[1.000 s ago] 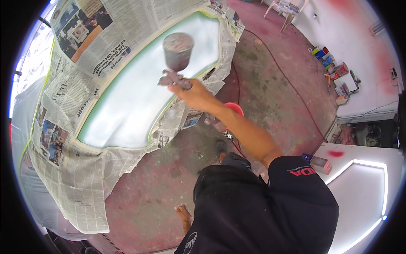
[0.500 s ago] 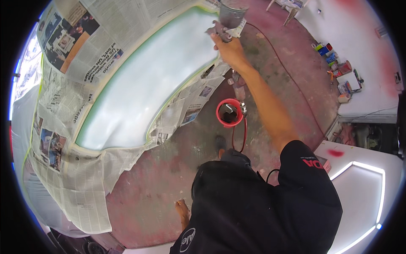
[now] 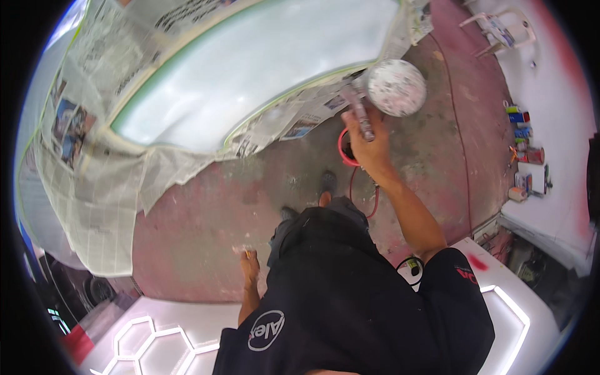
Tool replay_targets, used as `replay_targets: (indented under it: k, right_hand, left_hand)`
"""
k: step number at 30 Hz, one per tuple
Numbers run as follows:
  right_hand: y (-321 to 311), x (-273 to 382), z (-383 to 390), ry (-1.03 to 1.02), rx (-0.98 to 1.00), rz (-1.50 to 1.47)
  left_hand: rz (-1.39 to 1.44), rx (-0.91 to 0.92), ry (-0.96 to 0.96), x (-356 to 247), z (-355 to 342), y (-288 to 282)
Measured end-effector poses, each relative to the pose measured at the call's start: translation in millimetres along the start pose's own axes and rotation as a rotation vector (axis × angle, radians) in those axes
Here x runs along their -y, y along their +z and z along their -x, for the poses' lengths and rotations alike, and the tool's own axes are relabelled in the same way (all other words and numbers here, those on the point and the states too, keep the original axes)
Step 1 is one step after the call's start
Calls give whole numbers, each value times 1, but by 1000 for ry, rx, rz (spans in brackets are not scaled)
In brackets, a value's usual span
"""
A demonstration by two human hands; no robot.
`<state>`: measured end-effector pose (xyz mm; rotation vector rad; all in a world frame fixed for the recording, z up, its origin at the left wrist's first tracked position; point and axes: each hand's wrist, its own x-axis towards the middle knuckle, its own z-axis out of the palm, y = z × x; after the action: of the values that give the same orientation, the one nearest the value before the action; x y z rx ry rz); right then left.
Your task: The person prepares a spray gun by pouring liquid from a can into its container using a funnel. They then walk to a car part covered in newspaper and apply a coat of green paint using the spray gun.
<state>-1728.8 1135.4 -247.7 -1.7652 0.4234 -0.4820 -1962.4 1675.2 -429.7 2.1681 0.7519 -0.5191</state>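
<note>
My right hand (image 3: 373, 150) is closed around a spray gun (image 3: 359, 111) below the panel's lower right edge. The gun's round cup (image 3: 397, 88), white and speckled, tilts toward me; motion blurs it. A red hose (image 3: 376, 203) hangs below my hand. Above and to the left lies a smooth white panel (image 3: 250, 69) with a green border, framed by taped newspaper (image 3: 106, 200). Low beside my body, my left hand (image 3: 250, 265) has its fingers drawn together at a small pale and orange thing, too blurred to name.
A red-rimmed bucket (image 3: 344, 149) stands on the floor, partly hidden by my right hand. Another hose (image 3: 459, 137) crosses the reddish floor. Cans and boxes (image 3: 528, 156) line the right wall. A white chair (image 3: 500, 31) stands far right; a white surface with lights (image 3: 162, 337) lies behind me.
My right hand has drawn the spray gun back from the panel's upper right end, down and toward me. Its cup has tipped. The view has shifted, showing my left hand more fully.
</note>
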Motion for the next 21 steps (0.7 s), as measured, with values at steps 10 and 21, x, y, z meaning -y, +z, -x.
replay_targets:
  k: [10, 21]
  right_hand:
    - [53, -39, 52, -246, -2, 178]
    - [169, -35, 116, -327, 328, 206]
  left_hand:
    - [18, -20, -13, 14, 23, -2]
    - [92, -19, -97, 95, 19, -42]
